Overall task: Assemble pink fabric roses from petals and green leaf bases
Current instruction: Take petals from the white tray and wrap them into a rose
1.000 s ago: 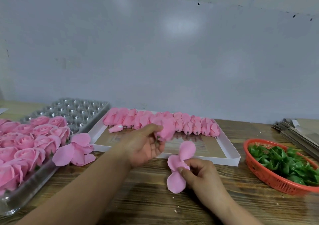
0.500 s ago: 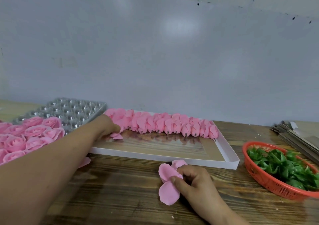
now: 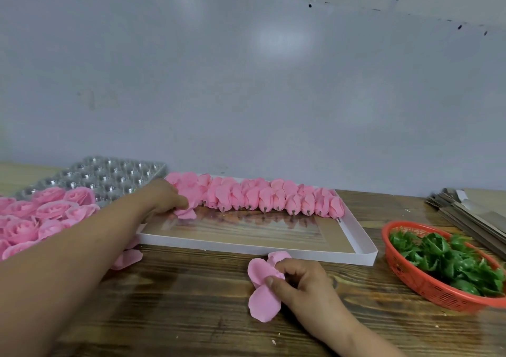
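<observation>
Pinching a flat pink petal piece [image 3: 262,288] against the wooden table [image 3: 191,315], your right hand [image 3: 304,288] curls its fingers over it. Your left hand [image 3: 167,199], arm stretched forward, grasps one loose bud [image 3: 186,213] in the white tray [image 3: 364,247], beside one long bud row [image 3: 273,197]. One red basket [image 3: 427,288] holds green leaf bases [image 3: 443,258].

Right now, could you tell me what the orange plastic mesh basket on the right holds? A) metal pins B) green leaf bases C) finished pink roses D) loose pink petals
B: the orange plastic mesh basket is piled with green leaf bases, with no pink pieces in it.
</observation>
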`<state>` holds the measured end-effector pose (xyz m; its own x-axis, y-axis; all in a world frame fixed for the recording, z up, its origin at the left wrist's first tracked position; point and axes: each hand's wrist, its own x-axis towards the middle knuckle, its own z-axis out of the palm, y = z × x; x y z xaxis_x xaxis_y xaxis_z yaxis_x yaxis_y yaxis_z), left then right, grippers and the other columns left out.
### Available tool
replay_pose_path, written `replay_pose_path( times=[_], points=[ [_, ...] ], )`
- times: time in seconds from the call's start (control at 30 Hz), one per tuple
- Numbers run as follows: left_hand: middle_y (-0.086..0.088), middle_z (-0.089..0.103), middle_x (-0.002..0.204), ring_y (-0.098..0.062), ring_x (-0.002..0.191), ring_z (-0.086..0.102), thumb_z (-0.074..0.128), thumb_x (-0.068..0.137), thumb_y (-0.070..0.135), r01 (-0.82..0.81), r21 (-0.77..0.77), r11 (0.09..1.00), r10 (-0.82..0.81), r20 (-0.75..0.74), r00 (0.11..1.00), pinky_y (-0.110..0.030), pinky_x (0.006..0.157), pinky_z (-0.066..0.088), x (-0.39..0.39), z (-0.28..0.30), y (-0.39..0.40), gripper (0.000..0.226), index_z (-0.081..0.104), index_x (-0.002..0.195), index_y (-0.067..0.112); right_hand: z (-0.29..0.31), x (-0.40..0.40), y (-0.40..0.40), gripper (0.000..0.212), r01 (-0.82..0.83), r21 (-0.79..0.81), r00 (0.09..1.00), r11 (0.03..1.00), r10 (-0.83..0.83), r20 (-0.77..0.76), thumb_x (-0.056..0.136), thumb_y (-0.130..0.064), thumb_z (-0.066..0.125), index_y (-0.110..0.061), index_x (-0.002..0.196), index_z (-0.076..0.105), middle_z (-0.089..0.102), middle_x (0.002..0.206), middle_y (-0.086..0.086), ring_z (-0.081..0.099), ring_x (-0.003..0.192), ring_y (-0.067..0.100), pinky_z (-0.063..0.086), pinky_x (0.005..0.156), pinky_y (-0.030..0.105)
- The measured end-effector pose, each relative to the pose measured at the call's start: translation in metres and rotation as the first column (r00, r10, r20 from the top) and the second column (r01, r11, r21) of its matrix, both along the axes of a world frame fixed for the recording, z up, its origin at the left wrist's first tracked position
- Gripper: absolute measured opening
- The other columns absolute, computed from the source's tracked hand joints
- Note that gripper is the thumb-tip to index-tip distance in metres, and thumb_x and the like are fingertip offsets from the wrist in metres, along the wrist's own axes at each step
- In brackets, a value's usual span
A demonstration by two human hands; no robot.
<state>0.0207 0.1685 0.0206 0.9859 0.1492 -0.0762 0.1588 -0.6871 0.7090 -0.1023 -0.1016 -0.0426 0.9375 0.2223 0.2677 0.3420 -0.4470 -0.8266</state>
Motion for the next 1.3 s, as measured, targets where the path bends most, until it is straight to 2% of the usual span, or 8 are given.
replay_pose_path(
  times=[0.07, 0.2, 0.4, 0.5, 0.73, 1.03, 1.17, 1.3],
  points=[
    [-0.01, 0.042, 0.06, -0.021, 0.062, 0.041, 0.072, 0.062, 0.012, 0.047, -0.036, 0.998, -0.046, 0.038, 0.998, -0.029, 0.065, 0.034, -0.013, 0.012, 0.005, 0.023, 0.051, 0.058, 0.005, 0.002, 0.0, 0.003, 0.025, -0.023, 0.009, 1.0, 1.0, 0.023, -0.019, 0.086, -0.016, 0.062, -0.003, 0.065, 0.061, 0.047, 0.061, -0.005, 0.042, 0.058, 0.007, 0.034, 0.058, 0.022],
    [-0.007, 0.06, 0.051, -0.013, 0.045, 0.055, 0.07, 0.076, 0.003, 0.171, 0.013, 0.985, -0.171, 0.036, 0.985, -0.015, 0.048, 0.044, -0.045, 0.022, 0.022, 0.014, 0.067, 0.063, 0.005, 0.006, 0.001, 0.015, 0.024, -0.092, -0.028, 0.996, 0.995, 0.092, -0.013, 0.086, -0.018, 0.061, 0.001, 0.071, 0.063, 0.046, 0.064, 0.003, 0.039, 0.06, 0.01, 0.031, 0.059, 0.026],
    [-0.023, 0.07, 0.073, -0.021, 0.056, 0.058, 0.068, 0.079, 0.005, 0.371, 0.056, 0.927, -0.355, -0.187, 0.916, -0.028, 0.062, 0.049, -0.095, 0.026, 0.045, 0.013, 0.077, 0.083, 0.014, 0.01, 0.003, 0.038, 0.029, -0.146, -0.073, 0.989, 0.987, 0.147, 0.017, 0.087, -0.017, 0.059, 0.006, 0.069, 0.058, 0.039, 0.061, 0.001, 0.033, 0.055, 0.005, 0.027, 0.053, 0.02],
    [-0.002, 0.072, 0.07, -0.008, 0.054, 0.056, 0.065, 0.08, 0.01, 0.434, 0.155, 0.887, -0.381, -0.284, 0.88, -0.018, 0.054, 0.042, -0.104, 0.02, 0.049, 0.024, 0.079, 0.083, 0.029, 0.015, 0.006, 0.053, 0.032, -0.162, -0.08, 0.985, 0.984, 0.165, 0.04, 0.085, -0.014, 0.059, 0.004, 0.061, 0.049, 0.031, 0.054, -0.008, 0.03, 0.05, 0.005, 0.024, 0.05, 0.018],
    [0.007, 0.062, 0.057, -0.005, 0.046, 0.055, 0.066, 0.079, 0.007, 0.334, 0.21, 0.919, -0.279, -0.254, 0.926, -0.018, 0.053, 0.046, -0.097, 0.002, 0.058, 0.01, 0.076, 0.081, 0.007, 0.023, 0.015, 0.097, 0.042, -0.22, -0.098, 0.975, 0.97, 0.223, 0.017, 0.084, -0.011, 0.059, -0.014, 0.047, 0.039, 0.033, 0.052, -0.001, 0.029, 0.047, 0.006, 0.025, 0.047, 0.017],
    [-0.003, 0.072, 0.067, -0.009, 0.056, 0.065, 0.073, 0.075, 0.018, 0.253, 0.245, 0.936, -0.25, -0.047, 0.967, -0.02, 0.058, 0.051, -0.103, 0.026, 0.072, 0.018, 0.076, 0.078, 0.035, 0.018, 0.024, 0.151, 0.013, -0.22, 0.064, 0.92, 0.973, 0.229, -0.317, 0.086, -0.015, 0.058, -0.008, 0.076, 0.063, 0.062, 0.088, 0.015, 0.058, 0.076, 0.024, 0.051, 0.065, 0.038],
    [-0.012, 0.074, 0.077, -0.021, 0.068, 0.07, 0.072, 0.078, 0.006, 0.261, -0.142, 0.955, -0.247, 0.106, 0.963, -0.024, 0.064, 0.057, -0.112, 0.042, 0.036, 0.014, 0.078, 0.083, 0.018, 0.018, 0.026, 0.163, 0.025, -0.179, 0.204, 0.873, 0.962, 0.251, -0.418, 0.088, -0.014, 0.057, 0.0, 0.108, 0.062, 0.066, 0.092, 0.021, 0.057, 0.054, 0.011, 0.047, 0.049, 0.019],
    [-0.026, 0.07, 0.088, -0.026, 0.068, 0.065, 0.064, 0.081, -0.007, 0.206, -0.478, 0.854, -0.167, 0.123, 0.978, -0.032, 0.068, 0.056, -0.107, 0.044, -0.011, 0.013, 0.072, 0.092, -0.003, 0.017, 0.026, 0.153, 0.022, -0.106, 0.308, 0.839, 0.946, 0.251, -0.483, 0.093, -0.016, 0.051, -0.007, 0.109, 0.063, 0.061, 0.089, 0.009, 0.053, 0.056, 0.004, 0.047, 0.049, 0.015]
  ],
)
